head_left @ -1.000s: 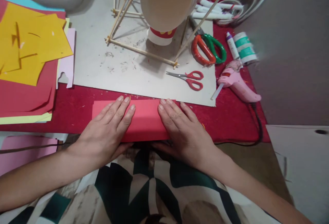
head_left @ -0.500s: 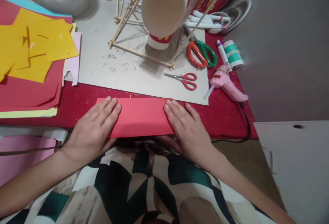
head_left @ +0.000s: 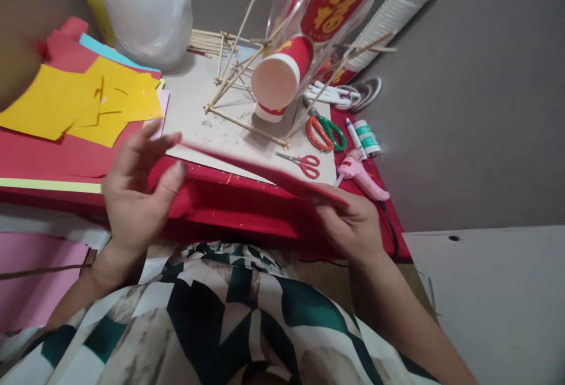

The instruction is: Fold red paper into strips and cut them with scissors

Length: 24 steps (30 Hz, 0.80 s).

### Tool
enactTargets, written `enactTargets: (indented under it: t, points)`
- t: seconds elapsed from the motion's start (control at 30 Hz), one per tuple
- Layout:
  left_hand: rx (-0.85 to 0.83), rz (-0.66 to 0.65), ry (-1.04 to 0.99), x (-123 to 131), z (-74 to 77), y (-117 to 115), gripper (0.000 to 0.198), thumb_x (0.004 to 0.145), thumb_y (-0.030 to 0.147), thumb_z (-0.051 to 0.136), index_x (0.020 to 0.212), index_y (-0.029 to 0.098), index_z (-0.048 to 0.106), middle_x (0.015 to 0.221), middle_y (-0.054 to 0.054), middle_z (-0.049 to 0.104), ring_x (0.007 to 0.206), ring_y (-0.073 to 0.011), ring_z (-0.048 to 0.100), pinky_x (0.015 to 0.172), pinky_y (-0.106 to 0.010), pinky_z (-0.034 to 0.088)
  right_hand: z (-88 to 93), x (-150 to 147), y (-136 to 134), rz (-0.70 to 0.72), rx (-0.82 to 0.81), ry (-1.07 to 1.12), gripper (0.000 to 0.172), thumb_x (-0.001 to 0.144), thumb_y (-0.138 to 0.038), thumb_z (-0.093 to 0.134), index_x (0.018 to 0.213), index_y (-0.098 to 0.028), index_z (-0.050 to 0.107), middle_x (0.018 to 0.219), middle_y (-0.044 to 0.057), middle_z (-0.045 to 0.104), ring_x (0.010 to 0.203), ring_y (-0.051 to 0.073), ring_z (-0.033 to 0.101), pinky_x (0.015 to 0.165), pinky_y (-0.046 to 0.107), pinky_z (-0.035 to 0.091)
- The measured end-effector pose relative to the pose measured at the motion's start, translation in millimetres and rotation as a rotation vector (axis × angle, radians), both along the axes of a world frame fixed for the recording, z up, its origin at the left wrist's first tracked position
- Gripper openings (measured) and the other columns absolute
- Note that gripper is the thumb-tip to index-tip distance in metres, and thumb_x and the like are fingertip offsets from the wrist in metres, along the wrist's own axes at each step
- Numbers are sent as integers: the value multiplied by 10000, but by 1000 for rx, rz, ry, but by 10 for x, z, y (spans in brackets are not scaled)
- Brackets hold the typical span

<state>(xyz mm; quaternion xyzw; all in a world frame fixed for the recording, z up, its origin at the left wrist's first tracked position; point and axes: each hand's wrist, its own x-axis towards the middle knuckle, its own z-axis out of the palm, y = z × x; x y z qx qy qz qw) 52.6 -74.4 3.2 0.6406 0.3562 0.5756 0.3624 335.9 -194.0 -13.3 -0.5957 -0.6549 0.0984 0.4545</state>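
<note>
Red paper [head_left: 286, 182] is up over the worktop [head_left: 247, 198], nearly edge-on. My right hand [head_left: 353, 226] pinches one end; my left hand [head_left: 139, 188], fingers parted, is at the other. Lifting done; blur hides any fold; I cannot tell what remains.

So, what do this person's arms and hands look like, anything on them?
Both the left hand and right hand are ungloved, with no ring, watch or bracelet that I can make out. The visible forearms have no sleeves. The garment below has geometric patches of dark green, near-black, off-white and mottled beige.
</note>
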Motion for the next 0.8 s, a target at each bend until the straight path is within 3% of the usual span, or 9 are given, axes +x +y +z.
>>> enactTargets:
  t: [0.07,0.13,0.23,0.3,0.37,0.57,0.8]
  points:
    - [-82,51,-341,93,88,85,381,881,278,724,1251,347,665,1206,40,751,1229,-224,665,1120,-405,489,81,-74,99,-113,-48,302,242,927,-422,697,855,-217,804,828,29,819,744,212,776,720,335,640]
    - [-251,-26,-585,183,158,195,299,882,323,700,1177,316,652,1205,15,745,1221,-218,663,1108,-424,487,147,-161,228,-131,-120,555,402,829,-579,761,677,-207,752,659,24,764,571,198,725,587,321,627]
    - [-568,-308,-690,334,215,304,368,844,406,757,1157,260,630,1237,-57,728,1223,-243,662,1065,-438,512,213,-298,439,-32,-233,777,504,728,-670,803,579,-203,681,526,15,681,441,175,654,490,299,593]
    - [-688,-520,-658,451,229,315,453,800,421,812,1175,235,639,1217,-78,732,1179,-263,680,1016,-438,539,235,-387,556,28,-293,827,505,702,-681,814,618,-197,698,531,18,685,442,169,653,496,285,591]
    - [-696,-636,-591,563,237,306,482,770,410,846,1163,194,668,1183,-101,747,1133,-282,697,983,-440,555,238,-463,643,87,-337,850,522,679,-698,818,668,-186,720,572,29,712,458,166,660,498,274,589]
    - [-551,-527,-503,718,288,439,490,690,374,900,1086,160,705,1089,-108,788,1008,-289,733,949,-442,565,192,-510,803,240,-374,901,494,707,-656,821,748,-170,744,613,27,717,501,155,657,518,270,593]
    - [-586,-653,-240,666,311,704,460,706,396,893,1065,162,725,1142,-139,780,992,-274,731,945,-436,552,183,-389,900,107,-257,951,391,620,-529,912,737,-175,792,695,14,706,574,113,591,488,222,563]
